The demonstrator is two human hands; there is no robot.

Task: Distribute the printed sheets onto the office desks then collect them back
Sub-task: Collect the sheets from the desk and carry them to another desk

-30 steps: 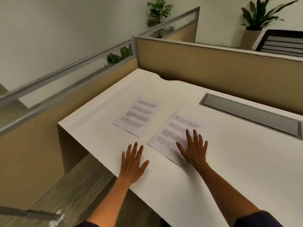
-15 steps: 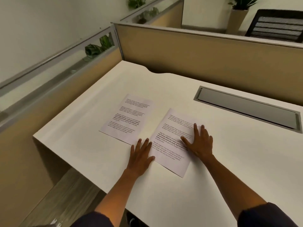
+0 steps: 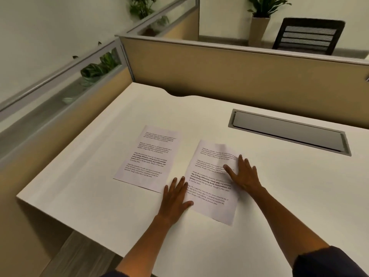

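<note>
A: We see two printed sheets on the table. The right sheet (image 3: 212,182) lies nearer the front edge, turned slightly, and its far edge bulges up in a small ripple.

B: And the left sheet (image 3: 148,158)?

A: It lies flat, just beside the other, towards the table's left edge; the two do not overlap.

B: Where do we find the hands?

A: The right hand (image 3: 244,173) rests palm down on the right side of the right sheet, fingers spread, thumb pointing across the text. It pinches nothing. The left hand (image 3: 174,196) lies flat on the table, fingers close together, in the gap between the sheets; its thumb touches the right sheet's left edge.

B: What else does the table (image 3: 299,196) carry?

A: A grey cable flap (image 3: 289,132) is set into the top near the back edge, well apart from the sheets. Tan partitions (image 3: 239,76) run along the back and left edges. Beyond them we see a dark chair (image 3: 308,36) and potted plants (image 3: 263,9).
</note>
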